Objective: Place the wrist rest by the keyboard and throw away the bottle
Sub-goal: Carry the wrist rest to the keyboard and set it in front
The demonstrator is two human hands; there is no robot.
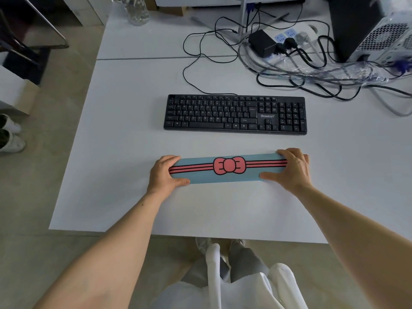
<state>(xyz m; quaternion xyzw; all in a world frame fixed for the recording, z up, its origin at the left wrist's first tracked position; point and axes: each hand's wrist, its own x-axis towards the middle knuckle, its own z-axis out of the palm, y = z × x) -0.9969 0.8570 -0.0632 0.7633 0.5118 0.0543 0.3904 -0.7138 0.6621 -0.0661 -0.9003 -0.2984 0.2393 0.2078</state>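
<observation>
A long light-blue wrist rest (227, 177) with pink stripes and a pink bow lies flat on the white table (124, 130), a short gap in front of the black keyboard (235, 113). My left hand (163, 173) grips its left end, thumb on the near edge. My right hand (292, 168) grips its right end the same way. A clear plastic bottle (136, 11) stands at the table's far left corner, well away from both hands.
Tangled black and grey cables (289, 70), a power strip (287, 39) with plugs and a computer tower (383, 34) crowd the far right. A monitor stand (242, 21) rises behind the keyboard. Someone's white shoes (11, 134) show on the floor at left.
</observation>
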